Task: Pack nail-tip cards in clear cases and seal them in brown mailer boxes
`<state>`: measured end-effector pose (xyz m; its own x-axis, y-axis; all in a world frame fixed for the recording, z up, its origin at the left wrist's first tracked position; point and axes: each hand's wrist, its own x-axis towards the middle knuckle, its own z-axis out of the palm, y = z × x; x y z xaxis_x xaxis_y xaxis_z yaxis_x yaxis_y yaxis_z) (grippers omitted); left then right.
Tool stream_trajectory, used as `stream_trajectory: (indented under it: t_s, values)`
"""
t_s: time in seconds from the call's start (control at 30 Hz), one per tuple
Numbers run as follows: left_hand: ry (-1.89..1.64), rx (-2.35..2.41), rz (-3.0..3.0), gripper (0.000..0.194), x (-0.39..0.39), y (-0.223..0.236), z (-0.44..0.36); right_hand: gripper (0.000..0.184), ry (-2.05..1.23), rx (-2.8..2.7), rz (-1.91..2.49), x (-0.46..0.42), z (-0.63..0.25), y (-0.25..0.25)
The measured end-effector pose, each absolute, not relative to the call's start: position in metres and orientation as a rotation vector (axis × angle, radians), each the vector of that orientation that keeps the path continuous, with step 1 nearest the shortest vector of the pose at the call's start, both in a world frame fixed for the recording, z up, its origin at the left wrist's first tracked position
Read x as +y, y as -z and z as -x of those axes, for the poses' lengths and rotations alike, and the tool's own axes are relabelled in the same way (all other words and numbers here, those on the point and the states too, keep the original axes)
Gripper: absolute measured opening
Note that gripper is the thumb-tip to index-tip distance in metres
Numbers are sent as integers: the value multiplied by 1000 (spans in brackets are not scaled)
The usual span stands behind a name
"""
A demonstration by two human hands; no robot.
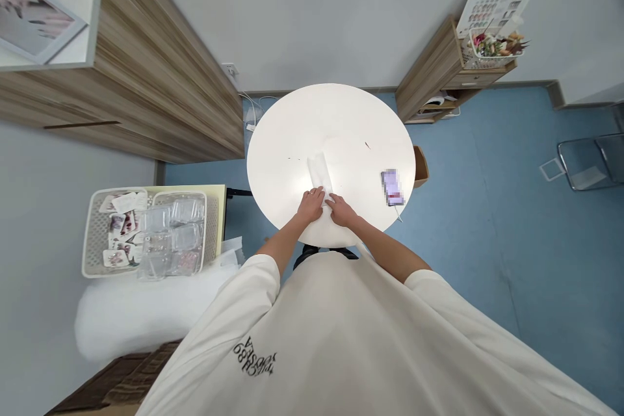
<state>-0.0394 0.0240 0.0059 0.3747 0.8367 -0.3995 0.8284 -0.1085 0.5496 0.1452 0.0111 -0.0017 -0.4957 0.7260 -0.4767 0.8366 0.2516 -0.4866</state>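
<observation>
Folded white cloth [318,172], one strip, lying at the centre of a round worktop [292,123], its near end toward 6 o'clock. Left hand [311,205] and right hand [341,211] rest on that end, fingers [320,195] narrow and close together; grip cannot be told. Smartphone [392,187], screen blurred, at 4 o'clock.

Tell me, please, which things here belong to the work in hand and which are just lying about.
In use:
left hand
right hand
folded white sheet

Lying about:
phone
tray
flower basket
</observation>
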Motion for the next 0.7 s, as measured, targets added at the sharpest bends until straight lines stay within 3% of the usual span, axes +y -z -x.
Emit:
stream_trajectory:
  t_s: [0.33, 0.7]
  values:
    - [-47, 1450, -1896, 48, 43, 11, 29, 71, 955, 2392, -1439, 11, -149, 0]
    - [-83, 1426, -1945, 66, 11, 14, 36, 65, 852, 2380, -1491, -7, -142, -2]
